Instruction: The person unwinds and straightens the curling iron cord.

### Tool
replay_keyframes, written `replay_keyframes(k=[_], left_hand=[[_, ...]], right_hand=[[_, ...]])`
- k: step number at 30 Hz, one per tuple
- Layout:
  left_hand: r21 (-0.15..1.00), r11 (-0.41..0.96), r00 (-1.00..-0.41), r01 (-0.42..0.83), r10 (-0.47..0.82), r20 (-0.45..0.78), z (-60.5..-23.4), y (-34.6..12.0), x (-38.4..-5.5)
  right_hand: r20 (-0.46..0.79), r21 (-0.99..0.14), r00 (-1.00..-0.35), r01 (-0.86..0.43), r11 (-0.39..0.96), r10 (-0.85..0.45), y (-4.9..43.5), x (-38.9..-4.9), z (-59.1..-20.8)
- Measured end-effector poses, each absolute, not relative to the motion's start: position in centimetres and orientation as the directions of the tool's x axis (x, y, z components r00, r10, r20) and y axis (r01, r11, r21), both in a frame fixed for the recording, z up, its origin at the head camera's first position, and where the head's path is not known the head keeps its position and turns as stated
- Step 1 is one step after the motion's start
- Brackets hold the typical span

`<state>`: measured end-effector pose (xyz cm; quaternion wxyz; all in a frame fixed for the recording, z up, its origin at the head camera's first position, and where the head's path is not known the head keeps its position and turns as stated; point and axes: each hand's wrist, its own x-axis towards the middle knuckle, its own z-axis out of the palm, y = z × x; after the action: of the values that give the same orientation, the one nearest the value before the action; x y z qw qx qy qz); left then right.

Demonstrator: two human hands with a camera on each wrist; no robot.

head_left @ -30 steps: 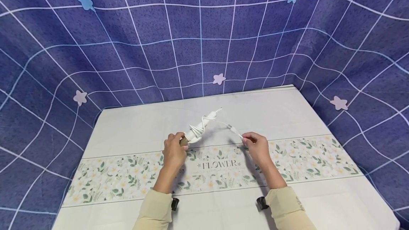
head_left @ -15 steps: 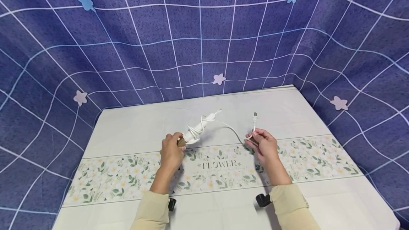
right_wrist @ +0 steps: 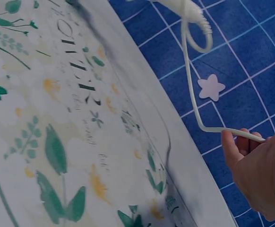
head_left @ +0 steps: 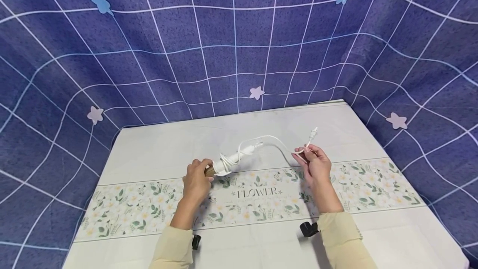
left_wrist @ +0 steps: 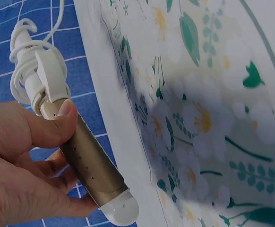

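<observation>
My left hand (head_left: 196, 182) grips a curling iron (head_left: 244, 151) by its gold barrel (left_wrist: 92, 156), thumb on one side and fingers on the other. In the left wrist view the barrel ends in a rounded white tip (left_wrist: 121, 209), and a white clamp lever (left_wrist: 52, 78) sits near the wrapped handle. Loops of white cord wind around that handle. A loose length of the cord (head_left: 270, 137) arches over to my right hand (head_left: 317, 169), which pinches it just below the plug (head_left: 313, 133). The plug points up and away from the fingers.
A white table cover (head_left: 179, 138) with a printed floral band (head_left: 149, 202) lies beneath both hands. Behind and at the sides hangs a blue grid-patterned curtain (head_left: 209, 24) with stars. Black wrist mounts (head_left: 309, 229) show at the sleeves.
My right hand has shifted its hold along the cord and moved right, drawing out a longer loose length; the plug now stands above it. The curling iron has moved slightly left and lower.
</observation>
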<state>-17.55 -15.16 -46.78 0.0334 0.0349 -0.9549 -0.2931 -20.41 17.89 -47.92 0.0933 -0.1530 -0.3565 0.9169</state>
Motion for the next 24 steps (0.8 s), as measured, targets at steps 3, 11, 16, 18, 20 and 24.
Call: replay_keyframes(k=[3,11,16,18,20,24], left_hand=[[0.542,0.839,-0.994,-0.047,-0.095,0.06,-46.9,-15.4,-17.6],[0.515,0.855,-0.989,-0.064,-0.122,0.08,-47.0,-16.4,-17.5],[0.507,0.857,-0.985,-0.089,-0.152,0.085,-47.1,-17.1,-17.5],[0.508,0.855,-0.981,-0.104,-0.172,0.089,-47.2,-17.3,-17.5],[0.504,0.856,-0.977,-0.12,-0.193,0.095,-47.3,-17.5,-17.4],[0.502,0.851,-0.966,-0.153,-0.235,0.104,-47.4,-17.8,-17.4]], right_hand=[[-0.213,-0.641,-0.928,-0.103,-0.761,0.305,18.4,-20.5,-47.6],[-0.228,-0.536,-0.912,-0.174,-0.826,0.34,19.7,-20.6,-47.1],[-0.247,-0.466,-0.906,-0.201,-0.861,0.345,20.6,-20.5,-47.1],[-0.27,-0.441,-0.898,-0.205,-0.874,0.346,20.9,-20.5,-47.1],[-0.29,-0.422,-0.892,-0.207,-0.883,0.348,21.1,-20.5,-47.2],[-0.318,-0.425,-0.881,-0.197,-0.884,0.35,21.4,-20.6,-47.4]])
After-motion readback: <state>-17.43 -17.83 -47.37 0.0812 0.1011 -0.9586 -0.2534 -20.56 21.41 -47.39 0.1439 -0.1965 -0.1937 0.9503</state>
